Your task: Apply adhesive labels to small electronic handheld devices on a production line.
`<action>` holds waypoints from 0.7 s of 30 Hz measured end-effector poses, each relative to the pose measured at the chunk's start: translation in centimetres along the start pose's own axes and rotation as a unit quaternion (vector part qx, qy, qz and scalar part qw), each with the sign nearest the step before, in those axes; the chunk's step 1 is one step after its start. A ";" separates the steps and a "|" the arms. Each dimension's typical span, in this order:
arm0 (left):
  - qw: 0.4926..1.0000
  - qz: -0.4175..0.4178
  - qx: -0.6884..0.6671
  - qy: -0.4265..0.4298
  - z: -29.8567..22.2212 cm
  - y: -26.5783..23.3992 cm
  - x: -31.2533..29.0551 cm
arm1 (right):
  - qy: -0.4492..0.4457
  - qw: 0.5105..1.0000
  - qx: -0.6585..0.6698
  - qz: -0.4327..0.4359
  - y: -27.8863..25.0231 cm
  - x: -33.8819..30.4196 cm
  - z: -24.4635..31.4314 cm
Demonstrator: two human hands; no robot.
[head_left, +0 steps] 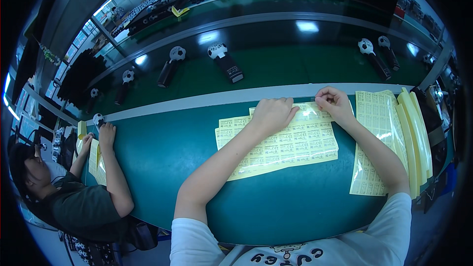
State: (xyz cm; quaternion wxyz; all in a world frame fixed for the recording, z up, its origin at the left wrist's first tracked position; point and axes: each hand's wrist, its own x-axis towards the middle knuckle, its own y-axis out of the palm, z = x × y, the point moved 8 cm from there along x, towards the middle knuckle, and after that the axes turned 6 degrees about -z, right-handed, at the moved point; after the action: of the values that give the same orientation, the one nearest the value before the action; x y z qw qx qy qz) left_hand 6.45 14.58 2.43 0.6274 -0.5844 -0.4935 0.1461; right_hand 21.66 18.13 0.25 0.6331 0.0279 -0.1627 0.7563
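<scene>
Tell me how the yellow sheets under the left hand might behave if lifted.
Probably floppy: the yellow sheets look thin, and similar sheets at right look curled. Likely light, being so thin. Perhaps slippery, since their surface shines.

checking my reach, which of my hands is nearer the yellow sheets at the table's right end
Right. The right hand is just left of the right-end sheets; the left hand is farther left, over the middle sheets.

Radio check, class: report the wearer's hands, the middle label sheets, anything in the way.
Left hand on label sheets. Right hand curled near their far edge; grip unclear. Sheets overlap on green table. In the way: left forearm, hiding part of them.
</scene>
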 end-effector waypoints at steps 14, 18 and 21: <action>1.000 -0.002 0.002 0.001 0.0 -0.3 -0.1 | 0.001 1.000 -0.015 -0.001 0.2 -0.1 0.2; 1.000 -0.004 0.004 0.002 0.1 -0.4 -0.2 | -0.002 1.000 -0.018 0.002 0.4 -0.1 0.2; 1.000 0.000 0.005 0.001 0.1 -0.2 -0.2 | -0.004 1.000 -0.012 0.002 0.4 -0.1 0.1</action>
State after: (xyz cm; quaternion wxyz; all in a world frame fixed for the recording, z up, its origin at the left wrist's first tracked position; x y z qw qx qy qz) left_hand 6.19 14.47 2.54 0.6309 -0.5811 -0.4924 0.1482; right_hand 21.29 17.99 0.30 0.6308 0.0230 -0.1748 0.7557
